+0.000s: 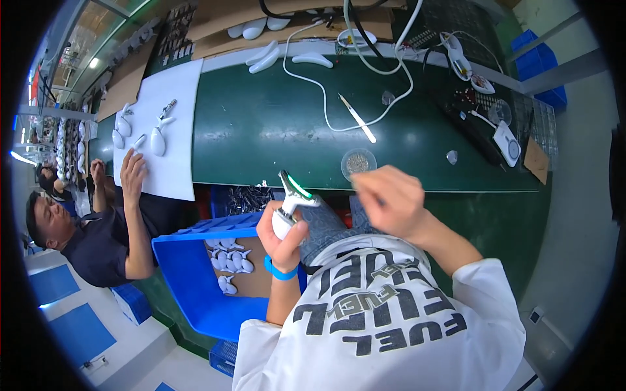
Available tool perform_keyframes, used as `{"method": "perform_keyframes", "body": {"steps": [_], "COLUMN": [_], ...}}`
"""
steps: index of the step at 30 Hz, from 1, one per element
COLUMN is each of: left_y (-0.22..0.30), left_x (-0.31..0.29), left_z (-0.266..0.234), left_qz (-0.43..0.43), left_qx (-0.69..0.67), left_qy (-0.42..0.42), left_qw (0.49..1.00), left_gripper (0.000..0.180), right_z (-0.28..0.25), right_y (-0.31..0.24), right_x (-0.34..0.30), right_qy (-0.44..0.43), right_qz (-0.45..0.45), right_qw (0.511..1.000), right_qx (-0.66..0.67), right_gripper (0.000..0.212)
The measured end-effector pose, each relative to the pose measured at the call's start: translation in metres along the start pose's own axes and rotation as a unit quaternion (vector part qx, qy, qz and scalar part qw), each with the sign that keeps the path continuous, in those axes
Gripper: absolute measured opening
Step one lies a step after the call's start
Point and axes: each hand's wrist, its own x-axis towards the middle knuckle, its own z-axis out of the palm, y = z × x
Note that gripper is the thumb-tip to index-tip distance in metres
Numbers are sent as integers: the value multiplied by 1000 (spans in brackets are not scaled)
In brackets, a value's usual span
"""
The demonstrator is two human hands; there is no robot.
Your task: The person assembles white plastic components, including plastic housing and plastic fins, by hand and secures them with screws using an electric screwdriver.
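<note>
My left hand (pixel 282 242) is closed around the handle of a white handheld beauty massager (pixel 291 202). Its forked head points up toward the table edge, with a green strip lit along it. My right hand (pixel 394 201) hovers at the table edge, just right of and nearer than a small round clear dish (pixel 358 163) filled with tiny metal pieces. The fingers of that hand are curled together, and whatever they may hold is too small to make out. A white-handled knife-like tool (pixel 358 119) lies beyond the dish on the green table (pixel 261 130).
A blue bin (pixel 189 287) with several white massagers on cardboard stands at my left. Farther left, a co-worker's hand (pixel 134 171) touches a white part on a white sheet (pixel 176 111). Cables (pixel 324 98), a black tool (pixel 479 133) and a white round-faced device (pixel 506 144) lie on the table.
</note>
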Motion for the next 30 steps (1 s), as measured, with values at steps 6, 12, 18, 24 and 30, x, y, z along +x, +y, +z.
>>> {"method": "perform_keyframes", "body": {"steps": [6,12,18,24,30], "left_y": [-11,-9,-23,-21,-16], "left_x": [10,18,17,29,30], "left_z": [-8,-8,-8,0,3], "left_qz": [-78,-73,-114,-140,-121], "left_qx": [-188,-137,-141,-192,-171], "left_qy": [-24,-43,-44,-53,-68], "left_qw": [979,987,983,970,976], "left_gripper": [40,32,35,32,33], "right_z": [-30,-53,-123,-118,-118], "right_y": [57,65,49,55,53], "right_x": [-27,-55,-91,-132,-129], "right_qy": [-27,-120,-168,-161,-120], "right_qz": [149,184,257,137,75], "right_qw": [963,946,877,924,934], "right_qx": [-221,-239,-368,-319,-329], "right_gripper": [8,24,66,27,12]}}
